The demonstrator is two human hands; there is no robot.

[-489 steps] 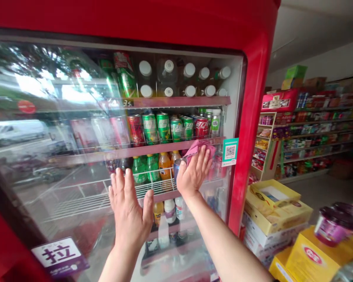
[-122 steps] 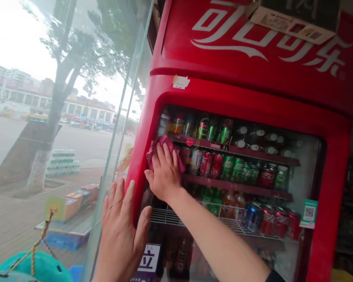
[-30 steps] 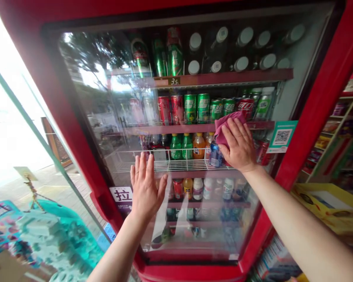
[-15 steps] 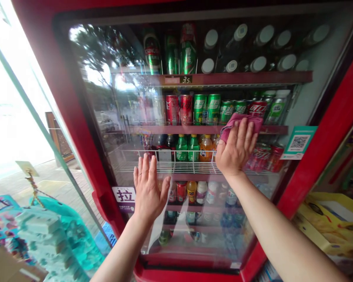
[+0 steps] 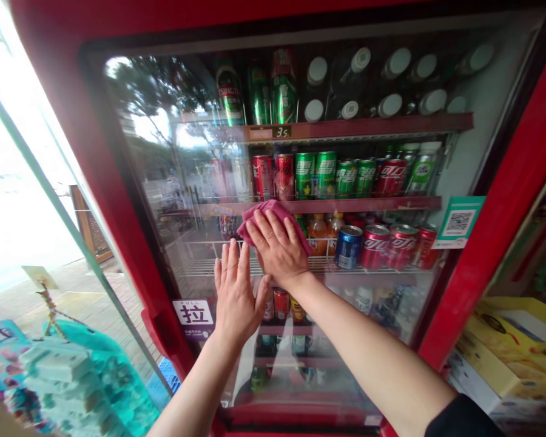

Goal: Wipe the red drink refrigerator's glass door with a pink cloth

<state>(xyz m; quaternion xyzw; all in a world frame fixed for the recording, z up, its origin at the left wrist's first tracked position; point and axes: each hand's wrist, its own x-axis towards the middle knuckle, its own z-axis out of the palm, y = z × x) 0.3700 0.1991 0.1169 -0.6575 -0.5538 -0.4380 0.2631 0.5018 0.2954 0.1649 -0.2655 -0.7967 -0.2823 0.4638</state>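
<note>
My right hand (image 5: 278, 250) lies flat over a pink cloth (image 5: 251, 220), pressing it against the glass door (image 5: 200, 224) of a red drinks fridge. The cloth shows beyond the fingertips and along the hand's far side; the rest is hidden under the palm. Just left of it and a little lower, my left hand (image 5: 236, 298) is open, empty and flat against or very near the glass. Its thumb points toward my right wrist. Behind the glass stand shelves with green cans (image 5: 325, 174), red cans (image 5: 377, 244) and a blue can (image 5: 348, 247).
The door's red frame (image 5: 118, 212) runs down the left, with a white pull sign (image 5: 193, 313) on it. A QR code sticker (image 5: 458, 223) is at the right. Yellow boxes (image 5: 519, 340) stand at lower right; turquoise bagged goods (image 5: 104, 364) hang at lower left.
My right hand has slid the pink cloth left across the glass, from the right side to beside my left hand. The left hand has barely moved. The view has shifted slightly.
</note>
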